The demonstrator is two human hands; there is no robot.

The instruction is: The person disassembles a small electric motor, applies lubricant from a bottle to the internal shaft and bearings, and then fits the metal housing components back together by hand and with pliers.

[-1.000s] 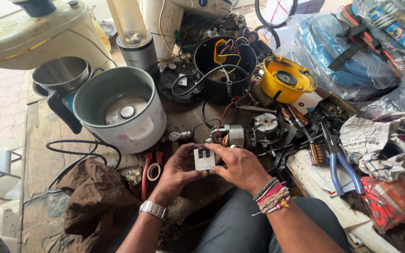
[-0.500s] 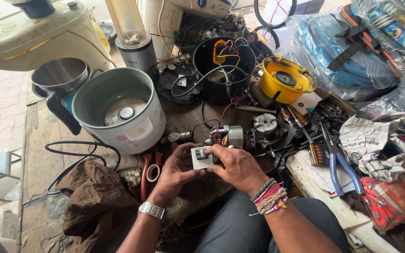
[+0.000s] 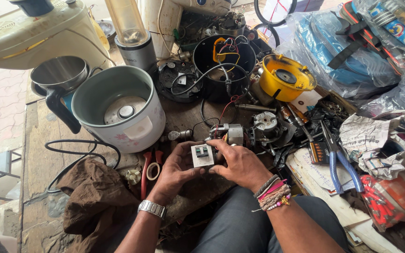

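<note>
Left hand: my left hand, steel watch at the wrist, curls around the lower left edge of the small white switch block, gripping it.
Right hand: my right hand, bead bracelets at the wrist, closes over the block's right side, fingertips on its top edge.
Switch block: held just above the worn bench, dark rocker facing up.
Behind it: bare motor with coloured wires, just beyond my fingers.
Left of hands: white rice cooker; red-handled pliers beside a tape roll.
Right: blue-handled pliers on papers.

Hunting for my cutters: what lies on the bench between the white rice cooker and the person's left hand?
In the head view, red-handled pliers and a small tape roll lie between the rice cooker and the left hand.
</note>
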